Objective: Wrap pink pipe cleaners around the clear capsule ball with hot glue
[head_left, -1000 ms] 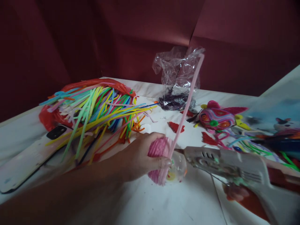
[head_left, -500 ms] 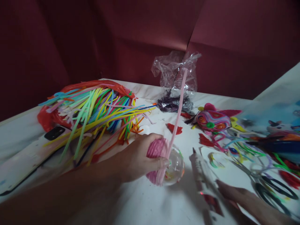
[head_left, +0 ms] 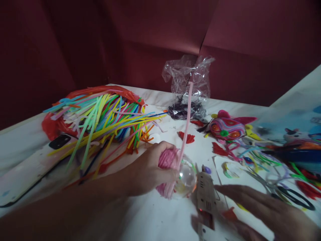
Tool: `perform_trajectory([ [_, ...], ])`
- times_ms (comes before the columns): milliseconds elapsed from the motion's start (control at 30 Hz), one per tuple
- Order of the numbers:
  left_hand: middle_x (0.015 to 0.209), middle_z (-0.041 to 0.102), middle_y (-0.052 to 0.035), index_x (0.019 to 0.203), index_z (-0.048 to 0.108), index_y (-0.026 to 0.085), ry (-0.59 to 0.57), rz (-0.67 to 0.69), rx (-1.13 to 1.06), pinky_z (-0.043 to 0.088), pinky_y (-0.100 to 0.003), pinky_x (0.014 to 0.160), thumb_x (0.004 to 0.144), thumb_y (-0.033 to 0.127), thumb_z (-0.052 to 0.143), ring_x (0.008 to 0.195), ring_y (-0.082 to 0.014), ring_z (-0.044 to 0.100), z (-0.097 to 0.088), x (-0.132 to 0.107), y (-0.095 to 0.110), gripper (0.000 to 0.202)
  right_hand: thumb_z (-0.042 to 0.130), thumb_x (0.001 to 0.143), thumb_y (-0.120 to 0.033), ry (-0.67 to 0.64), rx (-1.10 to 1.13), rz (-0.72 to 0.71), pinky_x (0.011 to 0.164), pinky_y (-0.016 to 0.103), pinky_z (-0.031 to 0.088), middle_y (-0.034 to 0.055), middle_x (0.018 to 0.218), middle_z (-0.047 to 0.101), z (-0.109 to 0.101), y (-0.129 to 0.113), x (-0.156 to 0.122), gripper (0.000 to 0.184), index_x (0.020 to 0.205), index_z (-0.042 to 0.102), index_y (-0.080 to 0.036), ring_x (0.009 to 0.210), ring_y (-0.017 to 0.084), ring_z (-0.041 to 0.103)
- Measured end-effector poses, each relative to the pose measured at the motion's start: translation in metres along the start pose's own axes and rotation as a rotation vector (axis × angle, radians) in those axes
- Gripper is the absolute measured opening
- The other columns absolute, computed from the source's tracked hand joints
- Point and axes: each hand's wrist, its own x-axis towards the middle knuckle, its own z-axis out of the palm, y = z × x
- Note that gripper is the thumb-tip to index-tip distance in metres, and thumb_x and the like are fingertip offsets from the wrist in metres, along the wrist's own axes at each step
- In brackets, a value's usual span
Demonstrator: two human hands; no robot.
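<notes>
Far left, we have a phone point(head_left: 30, 172) lying camera side up on the pale surface point(head_left: 150, 221), probably just parked there. Behind it, a red bag point(head_left: 50, 127) spills a fanned heap of coloured pipe cleaners point(head_left: 100, 117); loose ends lie toward the person, likely so single ones pull out easily.

Middle: the left hand point(head_left: 155, 164) has a closed grip on a clear ball point(head_left: 187, 175), fingers over the top and thumb across the front. The ball sits low over the surface, just left of the glue gun; we can't tell if it touches down. Its hand-side part is wrapped in pink winding point(head_left: 167, 159), and we judge the thumb is pinning the pink strip point(head_left: 187, 124) so it doesn't spring loose. The strip's free end stands up, clear of the bare side.

Behind stands a crumpled clear bag point(head_left: 175, 72) with dark stuff inside; red scraps point(head_left: 187, 137) lie in front.

Right of the ball, the glue gun point(head_left: 205, 192) lies nozzle away from the person, presumably for safety, small red light showing. Farther back sits a striped animal face point(head_left: 230, 124). The right hand point(head_left: 273, 211) is beside the gun, fingers spread and seemingly holding nothing; blur hides any contact. Scissors point(head_left: 265, 184) lie just past it, handles toward the person, within easy reach.
</notes>
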Motion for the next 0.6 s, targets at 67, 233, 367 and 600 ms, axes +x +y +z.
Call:
perform_trajectory([
  [67, 0.098, 0.057, -0.0004, 0.112, 0.053, 0.02, 0.006, 0.012, 0.012, 0.041, -0.03, 0.076, 0.072, 0.023, 0.061, 0.089, -0.0196, 0.054, 0.001, -0.001, -0.001, 0.041, 0.067, 0.1, -0.05, 0.046, 0.137, 0.099, 0.069, 0.02, 0.053, 0.0081, 0.079, 0.05, 0.003, -0.01, 0.024, 0.045, 0.106, 0.061, -0.006, 0.079, 0.021, 0.055],
  [233, 0.109, 0.056, -0.0027, 0.111, 0.053, 0.021, 0.055, 0.089, 0.031, 0.04, -0.034, 0.088, 0.071, 0.022, 0.062, 0.102, -0.0224, 0.052, 0.007, -0.004, -0.005, 0.042, 0.074, 0.091, -0.054, 0.01, 0.642, 0.223, 0.058, 0.015, 0.046, 0.007, 0.075, 0.048, 0.003, -0.027, 0.081, 0.052, 0.095, 0.057, -0.005, 0.069, 0.017, 0.052],
  [367, 0.106, 0.057, -0.0037, 0.104, 0.053, 0.019, 0.046, 0.086, 0.028, 0.043, -0.036, 0.085, 0.071, 0.02, 0.059, 0.097, -0.0226, 0.055, 0.01, -0.004, -0.004, 0.034, 0.07, 0.09, -0.049, -0.076, 0.831, 0.241, 0.054, 0.013, 0.04, 0.0087, 0.078, 0.05, 0.0, -0.031, 0.101, 0.046, 0.085, 0.055, -0.005, 0.067, 0.015, 0.047],
  [600, 0.102, 0.057, -0.0048, 0.1, 0.053, 0.019, 0.039, 0.07, 0.045, 0.044, -0.036, 0.081, 0.07, 0.021, 0.058, 0.093, -0.0232, 0.055, 0.01, -0.006, 0.002, 0.03, 0.069, 0.087, -0.044, -0.091, 0.888, 0.262, 0.056, 0.013, 0.038, 0.0088, 0.076, 0.049, 0.008, -0.028, 0.103, 0.044, 0.077, 0.052, -0.006, 0.066, 0.015, 0.045],
])
